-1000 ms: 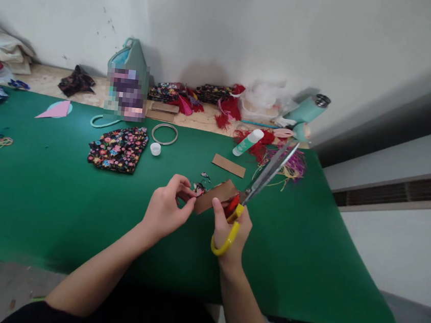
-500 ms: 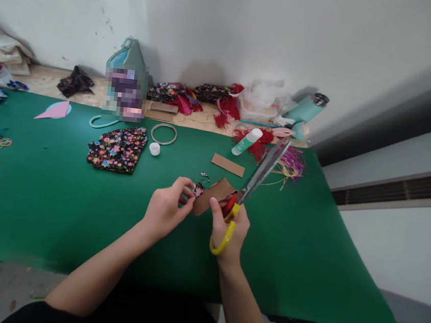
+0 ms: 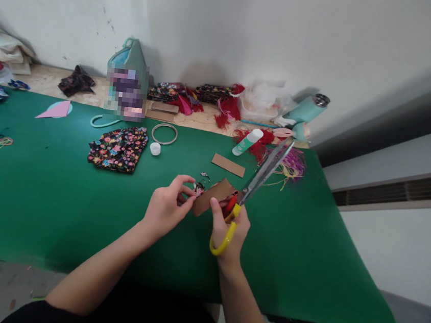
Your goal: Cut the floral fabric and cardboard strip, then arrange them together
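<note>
My right hand [image 3: 229, 230] grips yellow-and-red-handled scissors [image 3: 253, 183], blades pointing up and to the right, and its thumb also presses on a brown cardboard piece [image 3: 212, 196]. My left hand [image 3: 166, 208] pinches the left end of that cardboard, where a small scrap of floral fabric [image 3: 198, 186] sits at my fingertips. Both hands are just above the green table cover [image 3: 41, 205], near its middle.
On the cover lie a floral fabric piece [image 3: 118, 149], a metal ring [image 3: 164, 133], a white cap [image 3: 155, 148], a glue stick [image 3: 247, 142], a cardboard strip [image 3: 228, 165] and red and purple tassels [image 3: 277, 158]. A teal bag [image 3: 127, 78] and a teal bottle [image 3: 307, 109] stand by the wall.
The scissors tilted slightly and my hands shifted a little on the cardboard; everything else on the table stayed put.
</note>
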